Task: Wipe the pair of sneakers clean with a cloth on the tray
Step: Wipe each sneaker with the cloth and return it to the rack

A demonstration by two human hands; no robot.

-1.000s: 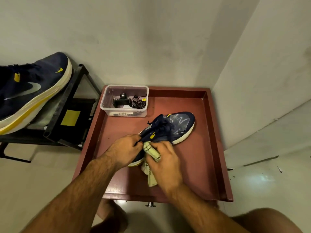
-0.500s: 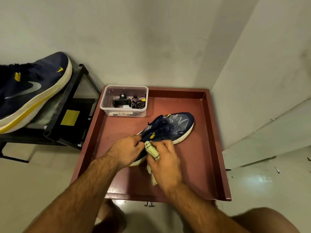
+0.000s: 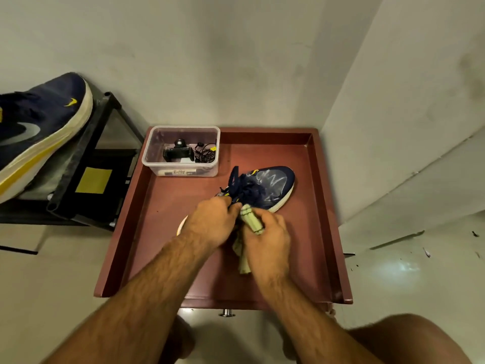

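My left hand [image 3: 210, 222] grips the navy mesh sneaker [image 3: 265, 189] on the red tray [image 3: 325, 232]; right hand [image 3: 267, 237] fingers clutch the ribbed cloth [image 3: 250, 219], now slightly nearer the laces.

Two bare forearms came up from the bottom of the frame toward its centre, both plainly hairy from wrist to elbow; no sleeve, cuff, watch, band or ring was visible on either; the left hand [image 3: 210, 223] showed its back and knuckles to the camera, and the right hand [image 3: 267, 237] likewise showed its back; at the lower right corner a bare rounded knee and thigh filled the edge of the frame, uncovered as far as could be seen; a bare foot sat in shadow at bottom centre, its details too dark to tell.
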